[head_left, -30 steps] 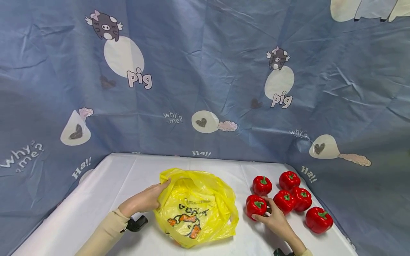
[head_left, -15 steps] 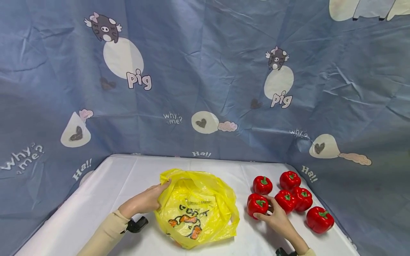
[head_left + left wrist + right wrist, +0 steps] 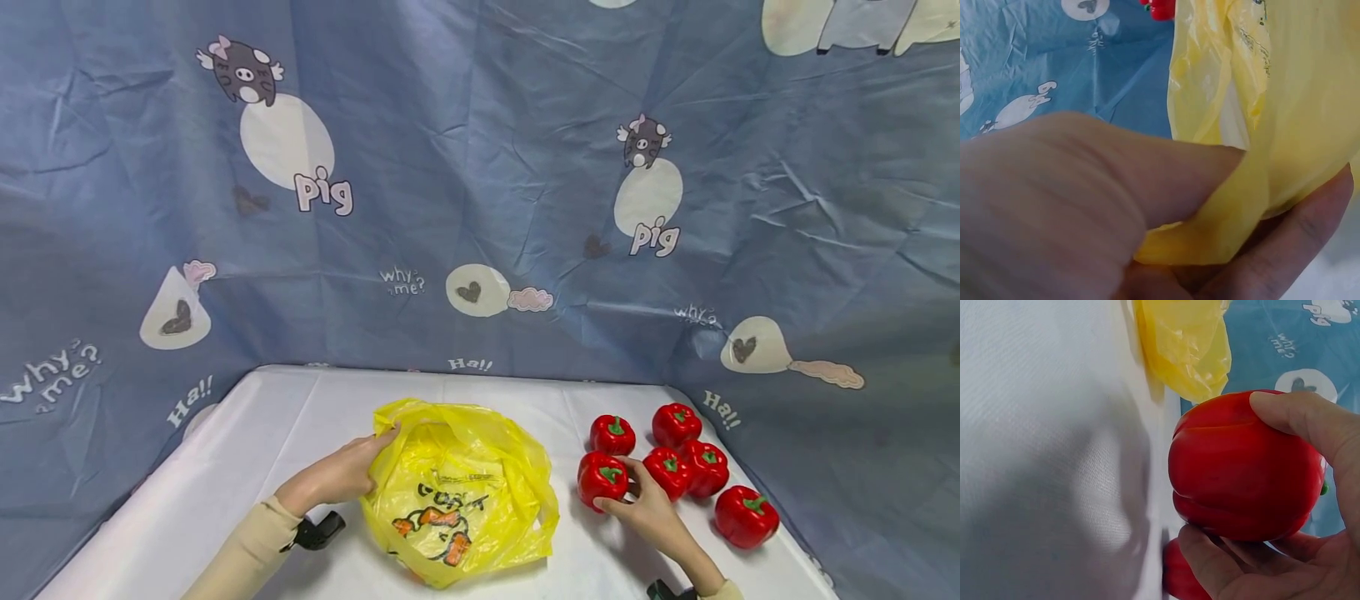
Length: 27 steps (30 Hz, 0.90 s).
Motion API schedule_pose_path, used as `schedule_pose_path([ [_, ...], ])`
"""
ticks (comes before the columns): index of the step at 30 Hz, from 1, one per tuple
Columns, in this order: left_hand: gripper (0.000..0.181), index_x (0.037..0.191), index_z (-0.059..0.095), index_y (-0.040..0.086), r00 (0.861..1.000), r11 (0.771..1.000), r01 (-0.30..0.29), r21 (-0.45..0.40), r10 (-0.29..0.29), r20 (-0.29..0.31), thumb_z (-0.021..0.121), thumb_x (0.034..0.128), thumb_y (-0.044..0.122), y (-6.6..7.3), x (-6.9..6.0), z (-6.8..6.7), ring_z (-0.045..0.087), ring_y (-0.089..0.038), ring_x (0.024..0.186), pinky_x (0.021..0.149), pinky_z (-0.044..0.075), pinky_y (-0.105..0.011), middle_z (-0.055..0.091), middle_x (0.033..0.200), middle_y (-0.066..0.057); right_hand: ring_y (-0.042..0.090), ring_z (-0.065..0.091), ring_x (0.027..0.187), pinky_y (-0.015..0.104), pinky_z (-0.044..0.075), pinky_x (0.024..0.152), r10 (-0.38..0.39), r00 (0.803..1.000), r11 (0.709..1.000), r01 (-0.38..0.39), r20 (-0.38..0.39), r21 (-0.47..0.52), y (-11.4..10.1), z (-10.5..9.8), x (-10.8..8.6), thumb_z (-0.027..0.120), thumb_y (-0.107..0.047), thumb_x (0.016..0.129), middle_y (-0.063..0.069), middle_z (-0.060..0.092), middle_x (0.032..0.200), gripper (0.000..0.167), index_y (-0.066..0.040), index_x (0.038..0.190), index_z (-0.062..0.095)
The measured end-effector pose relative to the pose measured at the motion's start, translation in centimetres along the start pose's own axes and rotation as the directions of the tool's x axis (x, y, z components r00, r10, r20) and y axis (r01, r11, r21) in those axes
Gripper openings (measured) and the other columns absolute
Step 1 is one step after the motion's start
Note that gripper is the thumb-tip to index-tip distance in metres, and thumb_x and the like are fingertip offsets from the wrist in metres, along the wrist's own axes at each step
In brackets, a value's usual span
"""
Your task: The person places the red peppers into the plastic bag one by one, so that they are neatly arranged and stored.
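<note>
A yellow plastic bag (image 3: 480, 500) with a printed cartoon lies with its mouth spread on the table. My left hand (image 3: 337, 475) grips its left rim; in the left wrist view the thumb is inside the bag's edge (image 3: 1210, 244) and fingers are behind it. Right of the bag, my right hand (image 3: 652, 512) holds a red bell pepper (image 3: 600, 481) between thumb and fingers. The right wrist view shows the thumb on one side of this pepper (image 3: 1244, 469) and fingertips on the other.
Another red pepper (image 3: 612, 435) stands just behind the held one. Several more, including one at the front right (image 3: 746, 517), are on the white table (image 3: 300, 408) near its right edge. A blue printed cloth (image 3: 465, 167) hangs behind and at both sides.
The right hand and its pepper shifted very slightly rightward early on, then stayed almost still. The head view has tilted a little. The left hand keeps its grip on the bag.
</note>
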<state>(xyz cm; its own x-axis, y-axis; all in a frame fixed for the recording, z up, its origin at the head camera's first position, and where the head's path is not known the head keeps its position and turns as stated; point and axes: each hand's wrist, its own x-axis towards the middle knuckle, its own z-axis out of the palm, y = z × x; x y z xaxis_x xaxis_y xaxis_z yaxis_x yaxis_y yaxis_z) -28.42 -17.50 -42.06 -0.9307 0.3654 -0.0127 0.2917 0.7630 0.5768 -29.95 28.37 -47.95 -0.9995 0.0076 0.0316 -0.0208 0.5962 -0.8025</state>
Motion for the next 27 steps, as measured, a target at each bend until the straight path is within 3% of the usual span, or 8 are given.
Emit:
schedule_pose_path([
  [8,0.088,0.147,0.035,-0.004,1.000,1.000,-0.001,0.009,0.001,0.001,0.059,0.0636,-0.019,0.1,-0.1,-0.1,0.053,-0.023,0.091,0.068,0.041,-0.033,0.041,0.147,-0.026,0.033,0.054,0.118,0.045,0.052,0.091,-0.019,1.000,1.000,0.019,0.002,-0.011,-0.2,0.2,0.3,0.084,-0.038,0.069,0.016,0.056,0.131,0.083,-0.009,0.135,0.044],
  [16,0.088,0.148,0.034,-0.001,1.000,1.000,0.015,-0.018,-0.015,0.008,0.058,0.0663,-0.020,0.4,-0.2,-0.4,0.044,-0.018,0.065,0.057,0.039,-0.029,0.041,0.146,-0.027,0.034,0.055,0.117,0.043,0.055,0.086,-0.026,0.999,1.000,0.026,0.024,-0.007,-1.2,0.3,0.6,0.085,-0.039,0.067,0.015,0.055,0.132,0.084,-0.012,0.135,0.043],
  [18,0.086,0.149,0.034,0.000,1.000,1.000,0.011,-0.008,-0.011,0.005,0.058,0.0679,-0.019,0.5,-0.3,-0.4,0.046,-0.018,0.069,0.056,0.039,-0.028,0.041,0.147,-0.026,0.033,0.056,0.116,0.042,0.055,0.085,-0.032,0.999,0.999,0.032,0.027,0.004,-1.4,0.4,0.7,0.085,-0.039,0.067,0.013,0.056,0.131,0.083,-0.013,0.134,0.044],
  [23,0.082,0.147,0.038,0.000,1.000,1.000,-0.014,0.028,0.015,-0.013,0.060,0.0694,-0.016,1.0,-0.5,-0.4,0.053,-0.022,0.098,0.065,0.040,-0.033,0.044,0.146,-0.023,0.033,0.058,0.114,0.040,0.056,0.083,-0.054,0.998,0.998,0.053,0.034,0.037,-2.1,0.6,0.7,0.085,-0.035,0.067,0.013,0.057,0.129,0.081,-0.013,0.134,0.045],
  [27,0.080,0.146,0.039,0.001,1.000,0.999,-0.022,0.034,0.022,-0.006,0.060,0.0707,-0.015,1.3,-0.5,-0.3,0.054,-0.023,0.101,0.067,0.040,-0.035,0.045,0.146,-0.022,0.032,0.059,0.115,0.040,0.056,0.084,-0.078,0.996,0.996,0.076,0.042,0.043,-2.8,0.7,0.6,0.085,-0.035,0.068,0.012,0.058,0.129,0.080,-0.013,0.134,0.045],
])
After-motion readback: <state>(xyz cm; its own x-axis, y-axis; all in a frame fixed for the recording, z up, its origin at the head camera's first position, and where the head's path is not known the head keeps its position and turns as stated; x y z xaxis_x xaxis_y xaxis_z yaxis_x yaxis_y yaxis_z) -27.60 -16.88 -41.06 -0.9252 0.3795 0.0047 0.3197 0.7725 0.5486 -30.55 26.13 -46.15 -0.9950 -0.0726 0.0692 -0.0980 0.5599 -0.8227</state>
